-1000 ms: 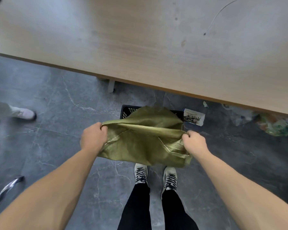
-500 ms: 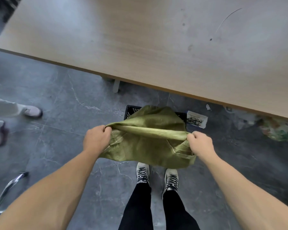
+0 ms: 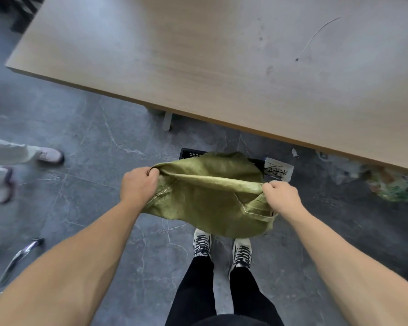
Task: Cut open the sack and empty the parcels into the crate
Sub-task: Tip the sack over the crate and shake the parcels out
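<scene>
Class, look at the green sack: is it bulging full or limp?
Limp. The sack hangs flat and creased between the left hand and right hand, no bulges; its inside is hidden.

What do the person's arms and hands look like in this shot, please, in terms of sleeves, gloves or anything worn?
Both forearms are bare as far as the frame shows, with no sleeves in view. The left hand and right hand wear no gloves, and I can make out no watch, ring or wristband.

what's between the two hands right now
The green sack, stretched taut from left hand to right hand, seen in the head view.
</scene>
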Demonstrator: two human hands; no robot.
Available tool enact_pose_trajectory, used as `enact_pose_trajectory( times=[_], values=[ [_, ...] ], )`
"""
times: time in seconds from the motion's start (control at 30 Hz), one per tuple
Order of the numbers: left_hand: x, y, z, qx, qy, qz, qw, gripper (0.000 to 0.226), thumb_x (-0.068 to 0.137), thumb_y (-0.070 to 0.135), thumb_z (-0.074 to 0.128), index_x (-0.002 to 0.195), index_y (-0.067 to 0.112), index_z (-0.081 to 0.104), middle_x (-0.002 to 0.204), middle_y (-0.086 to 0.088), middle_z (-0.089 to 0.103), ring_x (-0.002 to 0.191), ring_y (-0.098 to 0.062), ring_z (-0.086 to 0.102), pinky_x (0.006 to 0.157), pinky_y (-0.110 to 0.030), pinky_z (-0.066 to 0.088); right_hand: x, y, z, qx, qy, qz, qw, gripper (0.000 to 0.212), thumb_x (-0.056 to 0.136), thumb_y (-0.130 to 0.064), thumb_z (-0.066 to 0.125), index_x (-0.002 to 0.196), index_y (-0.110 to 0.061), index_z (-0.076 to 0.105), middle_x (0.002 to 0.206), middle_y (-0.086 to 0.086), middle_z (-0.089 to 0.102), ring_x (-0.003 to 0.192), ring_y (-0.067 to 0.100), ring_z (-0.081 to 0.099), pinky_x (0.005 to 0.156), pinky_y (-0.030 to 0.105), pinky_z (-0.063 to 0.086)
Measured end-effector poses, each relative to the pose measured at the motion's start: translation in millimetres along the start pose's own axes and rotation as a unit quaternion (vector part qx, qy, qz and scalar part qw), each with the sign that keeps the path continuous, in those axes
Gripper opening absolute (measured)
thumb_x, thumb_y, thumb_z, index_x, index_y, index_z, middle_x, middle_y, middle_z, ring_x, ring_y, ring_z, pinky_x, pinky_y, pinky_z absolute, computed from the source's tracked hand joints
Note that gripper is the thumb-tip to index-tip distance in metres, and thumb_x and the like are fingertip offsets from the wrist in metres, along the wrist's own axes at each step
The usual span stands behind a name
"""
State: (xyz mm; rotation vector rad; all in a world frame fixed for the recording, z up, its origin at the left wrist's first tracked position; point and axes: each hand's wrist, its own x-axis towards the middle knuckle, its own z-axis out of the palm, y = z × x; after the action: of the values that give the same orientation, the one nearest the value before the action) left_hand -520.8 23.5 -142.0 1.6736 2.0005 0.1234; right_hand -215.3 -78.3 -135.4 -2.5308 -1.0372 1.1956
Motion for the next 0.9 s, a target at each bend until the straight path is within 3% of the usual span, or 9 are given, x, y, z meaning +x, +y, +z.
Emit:
enact_pose_trajectory(
  times=[0.13, 0.27, 0.4, 0.47, 0.53, 0.63, 0.77, 0.9],
  values=[
    [1, 6, -5, -0.068, 0.048, 0.030, 0.996, 0.036, 0.085, 0.022, 0.045, 0.057, 0.000, 0.037, 0.052, -0.004, 0.032, 0.053, -0.020, 0.032, 0.052, -0.034, 0.027, -4, 3, -3, 0.041, 0.051, -0.011, 0.998, 0.033, 0.092, -0.021, 0.042, 0.062, -0.010, 0.042, 0.064, 0.006, 0.048, 0.061, 0.019, 0.039, 0.058, 0.036, 0.029],
    [-3, 1, -3, -0.003, -0.002, 0.024, 1.000, 0.036, 0.083, 0.029, 0.039, 0.054, 0.009, 0.034, 0.051, -0.005, 0.038, 0.060, -0.027, 0.040, 0.055, -0.040, 0.027, -6, 6, 1, 0.000, 0.001, -0.004, 1.000, 0.032, 0.091, -0.023, 0.042, 0.062, -0.009, 0.044, 0.064, 0.008, 0.050, 0.066, 0.024, 0.045, 0.058, 0.035, 0.032],
    [-3, 8, -4, -0.061, 0.044, 0.058, 0.995, 0.036, 0.077, 0.029, 0.039, 0.056, 0.001, 0.035, 0.051, -0.007, 0.032, 0.052, -0.020, 0.031, 0.052, -0.035, 0.026, -6, 1, -8, 0.064, 0.072, -0.032, 0.995, 0.033, 0.092, -0.021, 0.044, 0.062, -0.008, 0.046, 0.063, 0.007, 0.048, 0.061, 0.020, 0.041, 0.057, 0.035, 0.031],
    [-7, 4, -5, 0.000, 0.006, 0.046, 0.999, 0.036, 0.076, 0.034, 0.036, 0.055, 0.005, 0.037, 0.050, -0.008, 0.038, 0.056, -0.026, 0.038, 0.055, -0.041, 0.026, -10, 2, -5, 0.032, 0.029, -0.011, 0.999, 0.033, 0.091, -0.023, 0.043, 0.065, -0.004, 0.051, 0.068, 0.009, 0.055, 0.067, 0.023, 0.046, 0.060, 0.035, 0.034],
    [-8, 0, -8, -0.028, 0.016, 0.047, 0.998, 0.031, 0.074, 0.032, 0.036, 0.054, 0.009, 0.033, 0.050, -0.007, 0.032, 0.055, -0.024, 0.034, 0.054, -0.040, 0.026, -11, 5, -3, 0.006, 0.006, -0.016, 1.000, 0.033, 0.091, -0.023, 0.042, 0.068, -0.001, 0.053, 0.071, 0.012, 0.058, 0.070, 0.025, 0.048, 0.062, 0.037, 0.035],
    [-9, 8, -14, -0.083, 0.045, 0.054, 0.994, 0.029, 0.074, 0.029, 0.040, 0.053, 0.010, 0.032, 0.052, -0.006, 0.028, 0.052, -0.019, 0.028, 0.051, -0.035, 0.025, -12, 2, -13, 0.047, 0.055, -0.031, 0.997, 0.033, 0.091, -0.021, 0.043, 0.065, -0.001, 0.050, 0.066, 0.010, 0.052, 0.065, 0.021, 0.043, 0.059, 0.036, 0.033],
    [-13, -2, -15, 0.007, -0.006, 0.045, 0.999, 0.034, 0.075, 0.034, 0.035, 0.052, 0.009, 0.035, 0.050, -0.009, 0.036, 0.058, -0.030, 0.039, 0.057, -0.040, 0.027, -17, 3, -9, -0.001, -0.012, -0.010, 1.000, 0.031, 0.089, -0.024, 0.043, 0.062, -0.010, 0.046, 0.068, 0.010, 0.054, 0.069, 0.025, 0.048, 0.061, 0.036, 0.035],
    [-14, 2, -21, -0.070, 0.049, 0.091, 0.992, 0.030, 0.075, 0.027, 0.042, 0.052, 0.011, 0.030, 0.051, -0.006, 0.025, 0.052, -0.022, 0.028, 0.052, -0.038, 0.025, -18, 2, -24, 0.062, 0.066, -0.036, 0.995, 0.033, 0.091, -0.021, 0.044, 0.060, -0.009, 0.043, 0.062, 0.006, 0.046, 0.060, 0.020, 0.040, 0.056, 0.034, 0.030]
  ],
)
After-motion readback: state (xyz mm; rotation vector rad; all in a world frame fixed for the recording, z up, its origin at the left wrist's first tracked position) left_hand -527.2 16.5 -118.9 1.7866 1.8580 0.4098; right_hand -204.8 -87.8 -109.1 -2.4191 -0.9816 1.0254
